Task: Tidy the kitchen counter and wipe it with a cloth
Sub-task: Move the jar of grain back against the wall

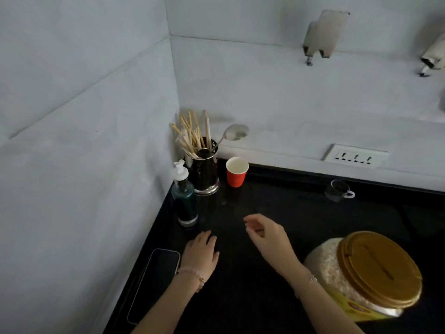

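Pale grey walls are meeting in a corner behind a black worktop, and a socket is sitting low on the back wall. Tucked into the corner, a metal holder is standing upright, bristling with wooden sticks and a spoon. Just beside it to the right, a red cup is standing with its mouth up, showing a white inside. In front of the holder, a bottle of dark green liquid with a white pump is standing near the left wall. A small glass cup with a handle is resting farther right, near the back edge.

Near the worktop's left edge, a phone is lying flat, screen dark. The left hand is lying palm down just beside it, fingers pressed together and empty. The right hand is hovering above the bare middle, fingers loosely curled, gripping nothing. A jar with a gold lid is standing just beside the right forearm. No cloth is appearing anywhere.
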`<action>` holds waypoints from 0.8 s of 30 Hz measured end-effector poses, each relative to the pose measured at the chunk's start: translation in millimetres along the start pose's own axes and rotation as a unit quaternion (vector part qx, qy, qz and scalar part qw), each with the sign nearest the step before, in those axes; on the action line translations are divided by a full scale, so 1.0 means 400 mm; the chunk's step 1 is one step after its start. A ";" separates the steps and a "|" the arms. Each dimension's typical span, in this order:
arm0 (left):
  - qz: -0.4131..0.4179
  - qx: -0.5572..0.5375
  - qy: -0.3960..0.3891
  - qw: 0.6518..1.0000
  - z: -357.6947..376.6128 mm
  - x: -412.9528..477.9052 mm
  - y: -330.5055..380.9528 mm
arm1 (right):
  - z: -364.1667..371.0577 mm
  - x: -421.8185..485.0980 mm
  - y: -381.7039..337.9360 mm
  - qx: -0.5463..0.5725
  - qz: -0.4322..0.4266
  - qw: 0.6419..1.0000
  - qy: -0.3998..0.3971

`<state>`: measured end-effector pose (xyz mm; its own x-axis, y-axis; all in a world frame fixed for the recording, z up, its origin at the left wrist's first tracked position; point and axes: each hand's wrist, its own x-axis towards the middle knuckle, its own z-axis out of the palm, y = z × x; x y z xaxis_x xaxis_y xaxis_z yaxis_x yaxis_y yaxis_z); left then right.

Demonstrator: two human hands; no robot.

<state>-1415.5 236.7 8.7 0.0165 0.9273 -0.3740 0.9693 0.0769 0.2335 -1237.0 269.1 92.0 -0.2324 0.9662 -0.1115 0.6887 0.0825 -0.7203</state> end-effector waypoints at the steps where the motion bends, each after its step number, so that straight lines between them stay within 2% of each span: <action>1: 0.004 -0.004 0.005 1.000 0.005 -0.013 0.012 | 0.005 -0.044 0.025 -0.008 0.016 1.000 -0.014; 5: 0.053 -0.006 -0.001 0.999 0.054 -0.082 0.077 | -0.004 -0.213 0.131 0.010 0.074 0.997 -0.037; 9: 0.103 0.019 -0.023 0.994 0.123 -0.134 0.152 | -0.037 -0.341 0.233 0.045 0.120 0.992 0.000; 12: 0.107 0.025 -0.028 0.994 0.149 -0.157 0.193 | -0.058 -0.409 0.283 0.058 0.147 0.987 0.038; 14: 0.095 0.023 -0.032 0.995 0.155 -0.163 0.203 | -0.075 -0.449 0.301 0.060 0.162 0.979 0.110; 17: 0.087 0.032 -0.025 0.995 0.159 -0.166 0.203 | -0.111 -0.491 0.317 0.055 0.174 0.945 0.271; 19: 0.087 0.032 -0.027 0.995 0.159 -0.165 0.200 | -0.141 -0.492 0.331 0.060 0.159 0.929 0.328; 20: 0.086 0.029 -0.029 0.995 0.158 -0.165 0.200 | -0.158 -0.483 0.341 0.074 0.154 0.930 0.324; 24: 0.081 0.028 -0.034 0.996 0.154 -0.165 0.200 | -0.208 -0.419 0.373 0.177 0.125 0.950 0.226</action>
<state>-1324.0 159.2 -3.3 0.1895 0.8984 -0.3962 0.9646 -0.0950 0.2458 -1038.2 139.9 60.0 0.2821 0.9574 -0.0625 0.3904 -0.1740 -0.9041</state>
